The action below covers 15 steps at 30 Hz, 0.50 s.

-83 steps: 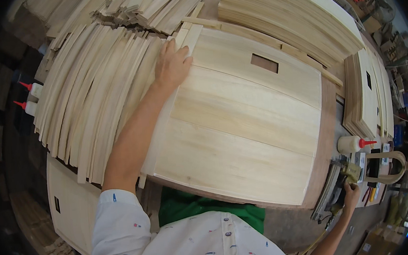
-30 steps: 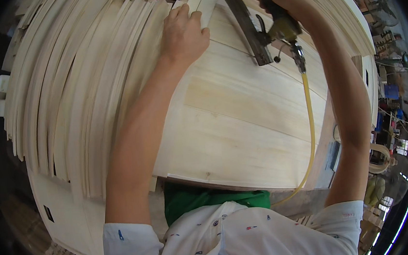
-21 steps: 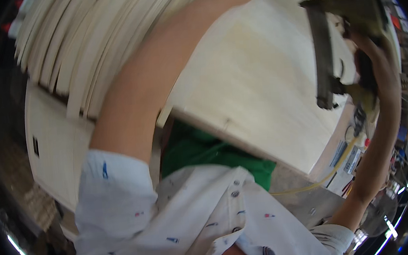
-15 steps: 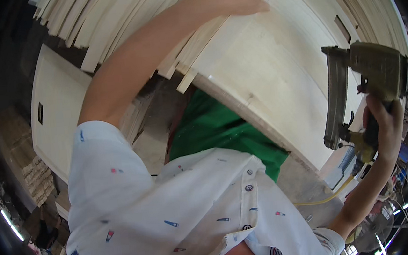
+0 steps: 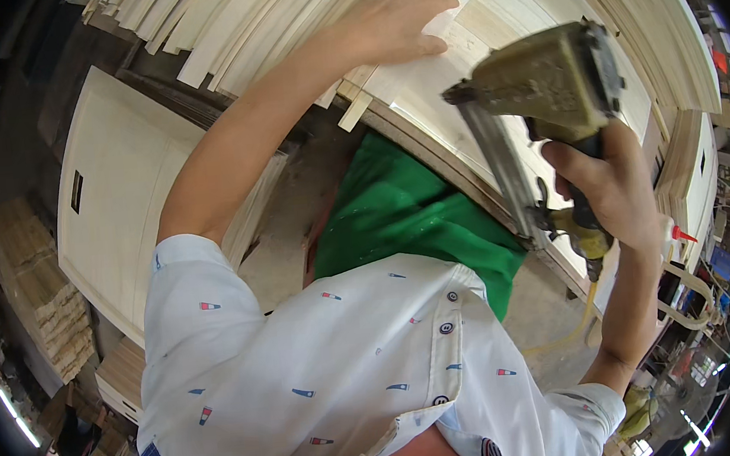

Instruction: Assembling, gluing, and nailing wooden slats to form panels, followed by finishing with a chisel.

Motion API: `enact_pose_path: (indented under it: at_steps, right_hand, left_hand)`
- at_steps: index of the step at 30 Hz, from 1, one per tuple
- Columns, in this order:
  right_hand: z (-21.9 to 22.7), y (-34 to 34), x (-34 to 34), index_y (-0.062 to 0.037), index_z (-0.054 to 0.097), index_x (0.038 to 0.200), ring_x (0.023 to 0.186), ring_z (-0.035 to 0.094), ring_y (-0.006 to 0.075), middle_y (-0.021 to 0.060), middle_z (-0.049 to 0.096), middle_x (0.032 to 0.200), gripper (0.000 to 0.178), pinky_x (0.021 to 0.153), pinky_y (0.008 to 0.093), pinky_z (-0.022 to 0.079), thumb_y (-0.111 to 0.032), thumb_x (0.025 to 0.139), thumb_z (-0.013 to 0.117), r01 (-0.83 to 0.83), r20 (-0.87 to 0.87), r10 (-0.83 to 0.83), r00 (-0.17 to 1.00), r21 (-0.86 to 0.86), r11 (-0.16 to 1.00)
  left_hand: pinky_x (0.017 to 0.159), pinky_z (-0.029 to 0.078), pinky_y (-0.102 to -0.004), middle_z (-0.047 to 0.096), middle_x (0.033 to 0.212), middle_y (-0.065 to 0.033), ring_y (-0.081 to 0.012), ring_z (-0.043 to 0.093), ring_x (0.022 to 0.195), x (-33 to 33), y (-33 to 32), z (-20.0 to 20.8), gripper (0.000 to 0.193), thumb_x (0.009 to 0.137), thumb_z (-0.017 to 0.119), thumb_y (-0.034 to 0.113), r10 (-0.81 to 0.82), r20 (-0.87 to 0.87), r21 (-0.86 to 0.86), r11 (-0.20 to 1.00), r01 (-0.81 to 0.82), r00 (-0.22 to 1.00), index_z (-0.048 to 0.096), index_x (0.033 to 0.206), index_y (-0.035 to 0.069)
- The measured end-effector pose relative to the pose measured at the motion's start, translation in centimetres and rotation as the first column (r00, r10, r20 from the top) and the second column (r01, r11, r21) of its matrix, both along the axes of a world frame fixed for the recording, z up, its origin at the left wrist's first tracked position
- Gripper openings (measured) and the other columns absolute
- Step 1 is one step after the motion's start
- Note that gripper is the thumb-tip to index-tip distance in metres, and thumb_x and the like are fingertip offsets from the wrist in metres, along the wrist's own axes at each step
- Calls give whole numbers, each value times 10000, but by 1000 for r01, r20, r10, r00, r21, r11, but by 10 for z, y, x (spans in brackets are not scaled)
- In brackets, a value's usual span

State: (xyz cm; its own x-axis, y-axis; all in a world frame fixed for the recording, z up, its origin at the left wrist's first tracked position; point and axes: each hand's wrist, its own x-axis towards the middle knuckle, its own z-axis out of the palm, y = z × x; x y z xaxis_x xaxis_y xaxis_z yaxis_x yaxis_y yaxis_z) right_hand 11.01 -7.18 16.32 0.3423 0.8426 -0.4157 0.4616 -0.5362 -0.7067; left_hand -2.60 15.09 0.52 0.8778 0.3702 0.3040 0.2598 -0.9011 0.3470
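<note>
My left hand point(image 5: 395, 24) lies with its fingers spread over the pale wooden strips point(image 5: 232, 53) and the edge of a flat wooden panel point(image 5: 409, 89) at the top of the view. Wrapped round the grip of a nail gun point(image 5: 535, 83) is my right hand point(image 5: 617, 180). The gun is olive and dark, with its long magazine slanting down toward the bench edge. It is held over the panel, to the right of my left hand, and hides part of the wood beneath. Whether its nose touches anything I cannot tell.
At the left a pale panel with a slot point(image 5: 110, 189) stands near stacked boards point(image 5: 35, 283). A green apron point(image 5: 416, 215) hangs against the bench edge. On the right are a bottle with a red tip point(image 5: 680, 233) and a yellowish hose point(image 5: 578, 331).
My right hand has brought the nail gun leftward, closer to my left hand, and the gun has tilted. My left hand has shifted left and slightly nearer, with its fingers more spread.
</note>
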Motion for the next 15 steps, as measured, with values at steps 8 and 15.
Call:
enact_pose_path:
  at_steps: [8, 15]
  right_hand:
    - [-9, 33, -29, 64, 591, 860, 539, 535, 106, 47, 570, 605, 239, 514, 280, 434, -151, 792, 669, -91, -22, 91, 996, 24, 996]
    - [-20, 37, -29, 82, 586, 906, 588, 535, 151, 103, 574, 643, 304, 568, 323, 450, -190, 794, 663, -165, 72, 164, 984, 7, 986]
  left_hand:
    - [1145, 227, -431, 387, 1474, -112, -311, 297, 1387, -2, 3, -15, 610, 816, 660, 409, 30, 74, -80, 997, -24, 997, 519, 1348, 146]
    - [1107, 293, -445, 436, 1405, -199, -373, 359, 1331, 3, 9, -23, 597, 798, 691, 227, 4, 158, -14, 1000, -1, 987, 490, 1331, 48]
